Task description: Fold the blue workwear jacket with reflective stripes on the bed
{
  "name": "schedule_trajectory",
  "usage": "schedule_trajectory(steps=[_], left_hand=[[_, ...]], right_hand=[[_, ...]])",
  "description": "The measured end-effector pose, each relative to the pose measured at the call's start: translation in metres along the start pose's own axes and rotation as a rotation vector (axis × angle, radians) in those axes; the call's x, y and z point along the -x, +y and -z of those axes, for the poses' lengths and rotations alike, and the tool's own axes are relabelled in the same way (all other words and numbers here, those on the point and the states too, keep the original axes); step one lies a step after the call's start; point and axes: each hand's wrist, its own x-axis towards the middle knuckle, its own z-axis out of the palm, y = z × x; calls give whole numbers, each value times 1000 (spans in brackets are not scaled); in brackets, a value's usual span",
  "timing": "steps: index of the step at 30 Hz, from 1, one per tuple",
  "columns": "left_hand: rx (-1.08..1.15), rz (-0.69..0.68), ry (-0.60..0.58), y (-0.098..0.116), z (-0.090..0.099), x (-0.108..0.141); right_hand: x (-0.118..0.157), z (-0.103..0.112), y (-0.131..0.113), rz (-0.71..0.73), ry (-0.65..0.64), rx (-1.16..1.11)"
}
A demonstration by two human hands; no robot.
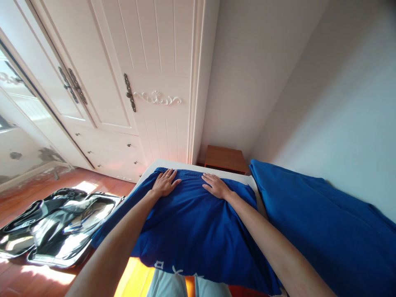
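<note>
A deep blue garment (198,222) lies spread over a pale, white-edged surface (253,181), its near end hanging toward my legs. White printed shapes, among them a square and a cross, run along its near edge. My left hand (165,183) rests flat on the far left part of the cloth, fingers apart, with a ring on one finger. On the far right part, my right hand (215,185) also presses flat, fingers stretched out. Neither hand grips the fabric. Soft creases run down from between the hands. Which kind of garment it is, I cannot tell.
Right of the garment lies a large piece of blue fabric (318,222) beside the wall. An open suitcase (62,227) with things in it sits on the wooden floor at left. Ahead stand a white wardrobe (161,136) and a low brown wooden cabinet (225,157).
</note>
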Motion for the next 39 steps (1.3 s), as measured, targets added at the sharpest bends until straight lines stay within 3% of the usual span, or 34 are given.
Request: schedule_trajectory(steps=[4, 9, 12, 15, 18, 21, 25, 29, 34, 37, 39], left_hand=[[62, -20, 44, -8, -1, -5], [329, -9, 193, -15, -1, -13], [731, 106, 340, -22, -1, -15], [1334, 236, 452, -34, 5, -15], [1908, 375, 493, -47, 16, -12], [2161, 505, 528, -55, 26, -11], [2185, 532, 440, -55, 30, -13], [2187, 543, 427, -54, 29, -14], [2142, 532, 465, -50, 29, -13], [1963, 541, 596, -33, 37, -8], [1746, 441, 628, -11, 46, 0]], right_hand=[[-7, -2, 9, 5, 71, -74], [-13, -3, 21, -125, 323, -206], [-12, 1, 24, -174, 458, -274], [-10, 2, 27, -260, 604, -420], [-10, 1, 36, -383, 734, -752], [-12, 0, 47, -454, 795, -1124], [-11, 5, 58, -481, 822, -1390], [-8, 13, 62, -523, 853, -1563], [-9, 17, 61, -553, 884, -1543], [-13, 24, 37, -555, 986, -1405], [-13, 29, 2, -485, 1002, -1273]])
